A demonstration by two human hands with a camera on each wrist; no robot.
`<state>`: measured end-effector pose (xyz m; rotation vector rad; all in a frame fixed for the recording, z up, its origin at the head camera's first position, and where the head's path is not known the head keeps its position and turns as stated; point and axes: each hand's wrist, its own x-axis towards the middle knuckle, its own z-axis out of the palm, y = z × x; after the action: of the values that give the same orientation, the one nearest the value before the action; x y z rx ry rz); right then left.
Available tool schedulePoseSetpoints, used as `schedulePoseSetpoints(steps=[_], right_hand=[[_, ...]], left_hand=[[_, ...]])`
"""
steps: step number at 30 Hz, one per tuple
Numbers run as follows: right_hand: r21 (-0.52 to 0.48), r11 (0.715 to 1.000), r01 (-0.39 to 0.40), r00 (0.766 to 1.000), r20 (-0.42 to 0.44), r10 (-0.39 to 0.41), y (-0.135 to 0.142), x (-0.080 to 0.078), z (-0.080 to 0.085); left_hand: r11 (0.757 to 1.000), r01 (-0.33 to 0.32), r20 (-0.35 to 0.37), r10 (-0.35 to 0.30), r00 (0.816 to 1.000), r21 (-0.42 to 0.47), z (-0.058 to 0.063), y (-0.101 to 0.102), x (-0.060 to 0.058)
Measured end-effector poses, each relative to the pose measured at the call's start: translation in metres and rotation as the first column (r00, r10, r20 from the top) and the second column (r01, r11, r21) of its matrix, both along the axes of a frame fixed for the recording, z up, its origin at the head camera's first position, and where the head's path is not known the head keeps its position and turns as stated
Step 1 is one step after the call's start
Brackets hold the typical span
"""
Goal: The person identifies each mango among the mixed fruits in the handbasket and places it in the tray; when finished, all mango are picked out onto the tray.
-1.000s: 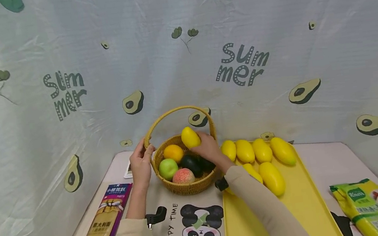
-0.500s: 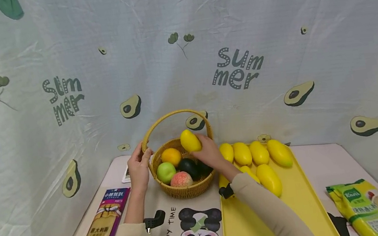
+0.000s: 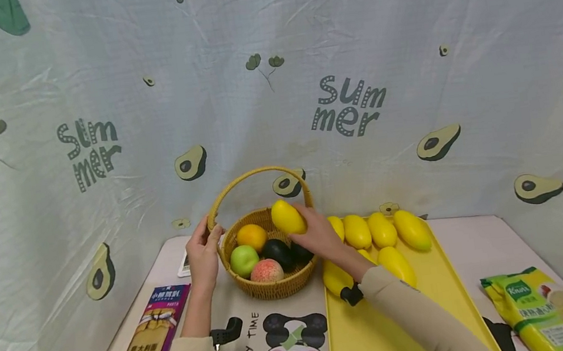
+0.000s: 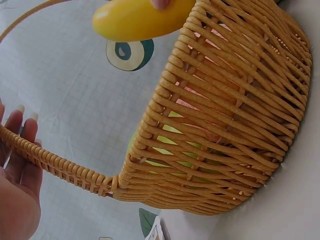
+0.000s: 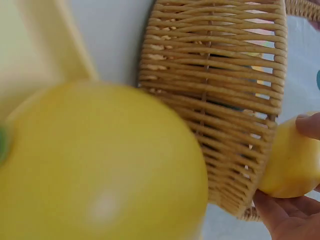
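My right hand [image 3: 321,232] holds a yellow mango [image 3: 287,217] over the right part of a wicker basket [image 3: 275,290]. In the right wrist view the thumb and fingers lie on that mango [image 5: 292,162], beside the rim. With my left hand [image 3: 203,255] I grip the left side of the basket's arched handle [image 3: 254,171]; the fingers pass behind the handle [image 4: 65,167] in the left wrist view. Inside the basket lie an orange [image 3: 252,238], a green apple [image 3: 244,261], a peach [image 3: 266,271] and dark avocado-like fruit [image 3: 278,252], partly hidden by my right hand.
A yellow tray [image 3: 357,343] with several mangoes [image 3: 357,232] at its far end stands right of the basket, under my right arm. At left lies a pasta pack [image 3: 149,347]; at right, a yellow-green Knorr bag [image 3: 550,306]. A printed curtain [image 3: 242,121] hangs behind.
My right hand, with the mango, has shifted slightly right and a little lower relative to the basket. My left hand stays at the handle. The head view has moved slightly.
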<state>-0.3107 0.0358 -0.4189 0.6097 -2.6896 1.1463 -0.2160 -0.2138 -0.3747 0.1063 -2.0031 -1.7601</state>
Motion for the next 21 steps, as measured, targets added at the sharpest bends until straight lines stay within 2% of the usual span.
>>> schedulePoseSetpoints(steps=[9,17,21], right_hand=[[0.021,1.0,0.018,0.999,-0.049,-0.017,0.024,0.007,0.005],[0.085,0.996,0.019,1.0,-0.011,-0.018,0.047,0.017,0.01],[0.086,0.996,0.03,1.0,-0.008,-0.029,0.059,0.02,0.009]], left_hand=[[1.0,-0.014,0.019,0.014,1.0,-0.006,0.0,0.001,0.0],[1.0,-0.005,0.004,0.005,1.0,-0.016,0.0,0.001,0.0],[1.0,-0.001,0.006,0.001,1.0,-0.012,-0.005,-0.001,-0.005]])
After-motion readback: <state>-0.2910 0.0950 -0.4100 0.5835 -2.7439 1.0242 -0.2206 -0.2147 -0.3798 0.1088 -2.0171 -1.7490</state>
